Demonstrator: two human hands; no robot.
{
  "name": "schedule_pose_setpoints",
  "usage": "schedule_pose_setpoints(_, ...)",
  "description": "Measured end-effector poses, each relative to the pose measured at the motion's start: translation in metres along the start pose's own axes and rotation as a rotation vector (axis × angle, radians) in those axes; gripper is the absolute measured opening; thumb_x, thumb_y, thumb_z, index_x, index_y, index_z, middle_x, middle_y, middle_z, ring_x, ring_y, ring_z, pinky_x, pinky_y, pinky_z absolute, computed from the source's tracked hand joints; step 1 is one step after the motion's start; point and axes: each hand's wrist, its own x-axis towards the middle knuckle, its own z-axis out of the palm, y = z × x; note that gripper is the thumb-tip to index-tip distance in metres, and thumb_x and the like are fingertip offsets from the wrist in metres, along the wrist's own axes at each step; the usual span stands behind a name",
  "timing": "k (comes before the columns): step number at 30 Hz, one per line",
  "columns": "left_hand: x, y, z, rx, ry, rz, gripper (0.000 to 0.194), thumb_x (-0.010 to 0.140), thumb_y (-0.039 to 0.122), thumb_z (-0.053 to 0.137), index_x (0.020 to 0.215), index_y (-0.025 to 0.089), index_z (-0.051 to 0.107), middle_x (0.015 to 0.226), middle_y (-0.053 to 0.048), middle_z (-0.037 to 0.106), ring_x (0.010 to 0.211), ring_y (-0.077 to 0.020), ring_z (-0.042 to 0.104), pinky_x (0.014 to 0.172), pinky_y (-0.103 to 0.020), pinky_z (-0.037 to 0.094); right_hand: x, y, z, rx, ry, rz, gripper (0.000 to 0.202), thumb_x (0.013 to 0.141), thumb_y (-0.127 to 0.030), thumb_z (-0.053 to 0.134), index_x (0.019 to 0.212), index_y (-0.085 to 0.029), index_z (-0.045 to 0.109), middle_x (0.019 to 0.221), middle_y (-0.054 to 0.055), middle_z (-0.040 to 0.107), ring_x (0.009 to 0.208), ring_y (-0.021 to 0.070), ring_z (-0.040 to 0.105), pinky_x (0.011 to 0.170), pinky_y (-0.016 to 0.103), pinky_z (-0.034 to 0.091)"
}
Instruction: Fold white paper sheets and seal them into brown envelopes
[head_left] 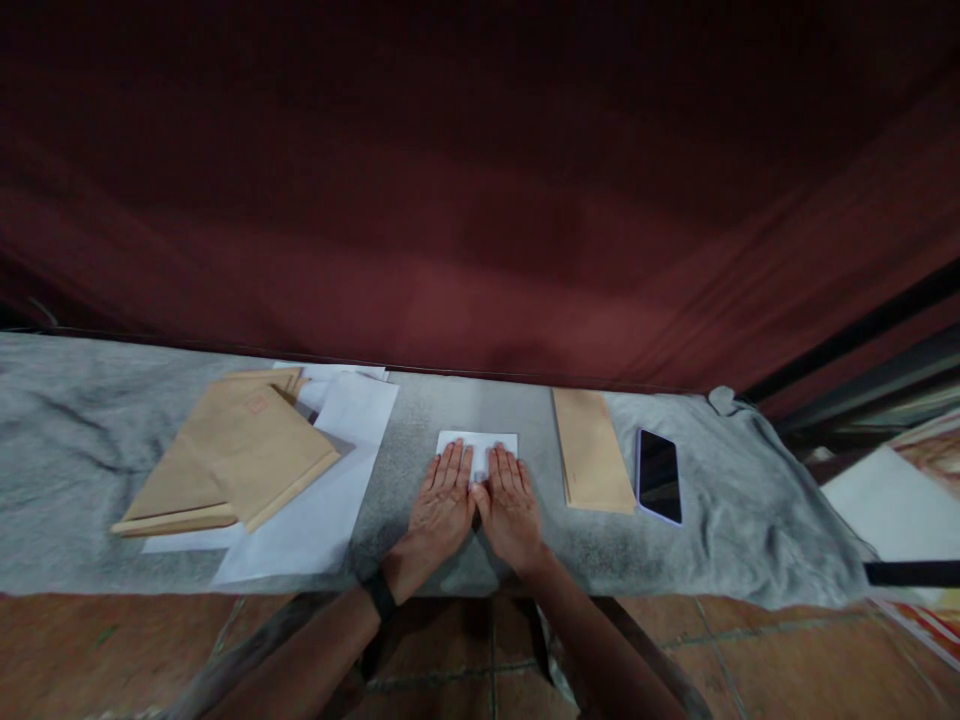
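A small piece of white paper (478, 440), which looks folded, lies on the grey cloth in front of me. My left hand (444, 495) rests flat on its left part, fingers stretched out and pointing away from me. On the right part my right hand (510, 500) lies flat in the same way. The two thumbs meet near the middle, and both palms hide most of the paper's near side. To the right of my right hand lies a long brown envelope (594, 450).
Several brown envelopes (247, 440) overlap white sheets (315, 530) at the left. A phone (660, 475) with a pale purple edge lies right of the long envelope. Grey cloth (757, 500) covers the narrow table, and a dark red curtain (450, 280) hangs along its far edge.
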Motion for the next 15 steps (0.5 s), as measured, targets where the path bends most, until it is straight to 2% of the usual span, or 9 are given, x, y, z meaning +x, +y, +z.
schedule_pose_setpoints(6,-0.003,-0.008,-0.009,-0.013,0.019,-0.088,0.063,0.104,0.034,0.035,0.160,0.005,0.034,0.163,-0.022,0.039,0.156,-0.0309,0.032,0.126,-0.052,0.032,-0.002,0.015,0.000,-0.047,0.046,0.074,0.057,0.108,-0.029,0.035,0.161,-0.006,0.035,0.166,0.020,0.036,0.155,0.0311,0.034,0.126,0.055,0.028)
schedule_pose_setpoints(11,-0.007,-0.017,-0.012,-0.022,0.013,-0.135,0.060,0.104,0.034,0.034,0.155,0.003,0.042,0.161,-0.023,0.042,0.153,-0.0333,0.037,0.126,-0.056,0.030,-0.002,0.023,-0.005,-0.068,0.027,0.116,0.055,0.108,-0.025,0.038,0.159,-0.006,0.039,0.164,0.019,0.039,0.156,0.0301,0.033,0.127,0.054,0.026)
schedule_pose_setpoints(15,0.005,-0.011,-0.015,-0.008,0.016,-0.093,0.059,0.104,0.031,0.033,0.155,0.004,0.042,0.160,-0.022,0.045,0.155,-0.0322,0.034,0.128,-0.059,0.025,0.007,0.016,-0.013,-0.040,0.066,0.138,0.053,0.108,-0.026,0.038,0.157,-0.007,0.042,0.166,0.019,0.036,0.158,0.0320,0.028,0.127,0.059,0.024)
